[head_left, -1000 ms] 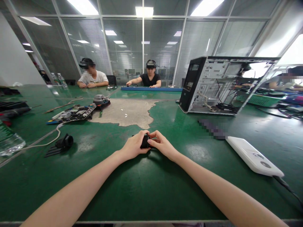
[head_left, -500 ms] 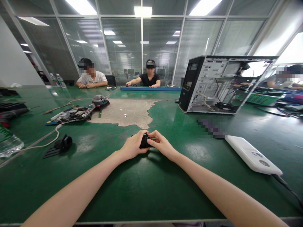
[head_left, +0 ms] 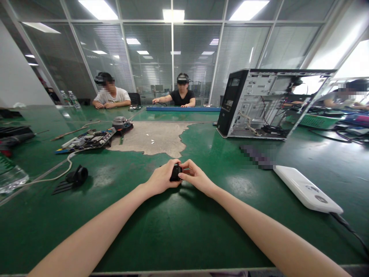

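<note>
A small black object [head_left: 175, 173] sits between my two hands, just above the green table [head_left: 173, 231]; its kind is hard to make out. My left hand [head_left: 163, 177] wraps round it from the left, hiding much of that side. From the right, my right hand [head_left: 197, 177] pinches its edge with thumb and fingertips. To the left on the table lies a black plastic part [head_left: 76, 176] with a round ring and flat prongs. A circuit board [head_left: 89, 140] with a grey round fan or cooler [head_left: 121, 122] lies beyond it.
An open computer case [head_left: 259, 104] stands at the back right. A white power bank [head_left: 308, 188] with a black cable lies to the right. At the left edge are a plastic bottle [head_left: 11, 175] and a pale cable [head_left: 69, 163]. Two people [head_left: 182, 94] sit across the table.
My hands stay in place round the black object, with the right fingers shifted very slightly on it. Across the table, one person's hand has moved a little.
</note>
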The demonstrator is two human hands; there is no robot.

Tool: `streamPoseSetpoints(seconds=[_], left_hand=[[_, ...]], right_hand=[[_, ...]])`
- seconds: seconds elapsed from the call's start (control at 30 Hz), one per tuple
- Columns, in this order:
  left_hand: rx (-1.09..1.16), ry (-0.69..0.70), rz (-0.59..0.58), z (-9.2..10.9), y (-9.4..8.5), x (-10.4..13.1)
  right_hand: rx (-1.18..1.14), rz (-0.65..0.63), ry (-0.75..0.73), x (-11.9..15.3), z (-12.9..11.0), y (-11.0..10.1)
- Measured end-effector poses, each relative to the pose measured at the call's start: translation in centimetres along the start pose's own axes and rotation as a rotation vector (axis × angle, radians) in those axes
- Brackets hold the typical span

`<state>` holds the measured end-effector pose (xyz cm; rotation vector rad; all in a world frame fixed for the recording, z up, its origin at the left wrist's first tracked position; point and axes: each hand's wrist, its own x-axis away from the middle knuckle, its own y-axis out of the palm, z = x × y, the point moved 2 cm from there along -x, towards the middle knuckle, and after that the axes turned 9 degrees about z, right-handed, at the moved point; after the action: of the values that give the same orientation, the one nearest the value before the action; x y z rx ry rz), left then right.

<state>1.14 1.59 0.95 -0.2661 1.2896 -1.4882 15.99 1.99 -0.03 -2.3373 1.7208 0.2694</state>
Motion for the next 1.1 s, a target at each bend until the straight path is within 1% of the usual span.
streamPoseSetpoints(seconds=[0.3, 0.43, 0.63, 0.97, 1.1], left_hand=[[0.016, 0.016, -0.005, 0.06, -0.11, -0.02], [0.012, 0.03, -0.001, 0.02, -0.12, 0.04], [0.022, 0.021, 0.003, 0.06, -0.1, 0.11], [0.023, 0.018, -0.007, -0.01, -0.03, -0.02], [0.025, 0.017, -0.01, 0.04, -0.14, 0.02]], right_hand=[[-0.014, 0.053, 0.054, -0.3, 0.32, 0.11], [-0.031, 0.007, 0.093, -0.26, 0.29, -0.01], [-0.039, -0.01, 0.038, -0.07, -0.07, -0.04], [-0.028, 0.063, 0.077, -0.43, 0.33, 0.12], [-0.053, 0.017, 0.093, -0.35, 0.16, 0.05]])
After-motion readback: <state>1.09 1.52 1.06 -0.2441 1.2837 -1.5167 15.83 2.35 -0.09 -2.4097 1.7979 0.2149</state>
